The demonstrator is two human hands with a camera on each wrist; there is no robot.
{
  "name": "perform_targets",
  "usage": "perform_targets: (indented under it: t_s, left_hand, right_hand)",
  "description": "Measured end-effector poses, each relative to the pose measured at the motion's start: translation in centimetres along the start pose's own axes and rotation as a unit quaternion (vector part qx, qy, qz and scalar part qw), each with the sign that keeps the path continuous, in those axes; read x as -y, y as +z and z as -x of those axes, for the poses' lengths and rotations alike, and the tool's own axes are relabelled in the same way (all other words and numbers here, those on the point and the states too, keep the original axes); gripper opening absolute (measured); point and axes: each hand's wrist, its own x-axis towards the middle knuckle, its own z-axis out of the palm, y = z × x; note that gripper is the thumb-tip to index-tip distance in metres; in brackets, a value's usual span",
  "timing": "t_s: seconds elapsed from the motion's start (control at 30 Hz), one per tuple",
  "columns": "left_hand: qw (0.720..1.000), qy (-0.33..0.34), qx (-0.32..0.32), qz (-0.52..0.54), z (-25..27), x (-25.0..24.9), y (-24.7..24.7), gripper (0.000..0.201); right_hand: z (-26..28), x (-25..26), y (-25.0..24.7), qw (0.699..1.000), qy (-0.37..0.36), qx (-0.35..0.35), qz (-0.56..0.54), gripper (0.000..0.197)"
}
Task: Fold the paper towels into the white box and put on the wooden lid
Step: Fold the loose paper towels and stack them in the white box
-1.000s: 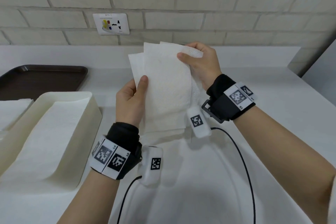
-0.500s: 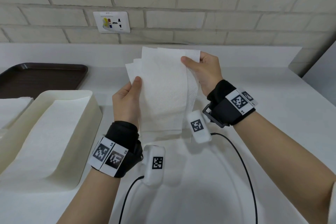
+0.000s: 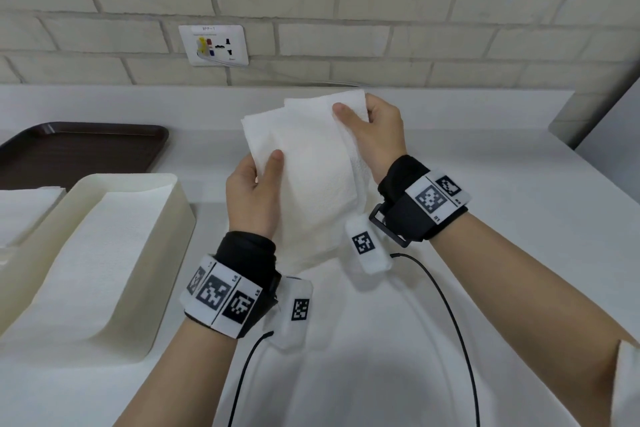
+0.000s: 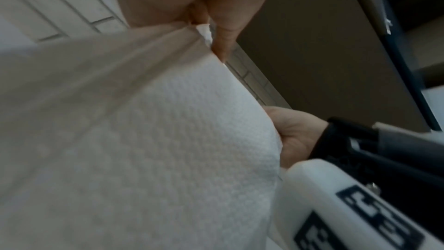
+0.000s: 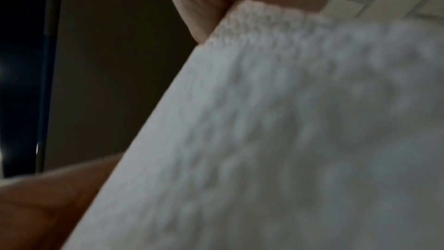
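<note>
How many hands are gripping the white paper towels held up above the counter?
2. The left hand pinches the white paper towels at their left edge; the right hand pinches their top right corner. Fingers behind the paper are hidden.

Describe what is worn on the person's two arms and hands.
Both forearms are bare. The left hand and right hand each have a black fabric wrist strap wrapped by white bands printed with square black coded markers, plus a white rounded camera pod trailing a thin black cable.
</note>
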Motion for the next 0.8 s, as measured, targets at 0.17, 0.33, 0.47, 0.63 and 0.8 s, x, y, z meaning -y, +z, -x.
perform_targets:
  t_s: [0.17,0.33,0.47,0.63,0.8]
  left_hand:
    - [0.997,-0.048,-0.059,-0.002,-1.8,0.7,-1.5,0.022]
    - [0.986,-0.062,-0.138,-0.077,-4.1,1.6,-3.0,0.035]
    - [0.986,-0.057,-0.128,-0.087,-4.6,1.0,-2.8,0.035]
    - [0.998,-0.040,-0.024,-0.035,-2.6,-0.4,-1.1,0.020]
    - [0.996,-0.062,0.050,0.035,-0.8,-1.3,-0.1,0.029]
  right_hand:
    - [-0.6,0.5,-1.8,0.998,0.003,-0.059,-0.028,0.016]
    - [-0.8,2.8,-3.8,0.996,-0.041,0.016,-0.083,0.011]
    - [-0.5,4.2,-3.8,0.984,-0.029,0.108,-0.141,0.014]
    - [-0.7,2.9,-0.8,0.990,-0.001,0.144,-0.011,0.026]
    - [-0.4,0.9,1.6,0.986,0.049,0.123,0.100,0.044]
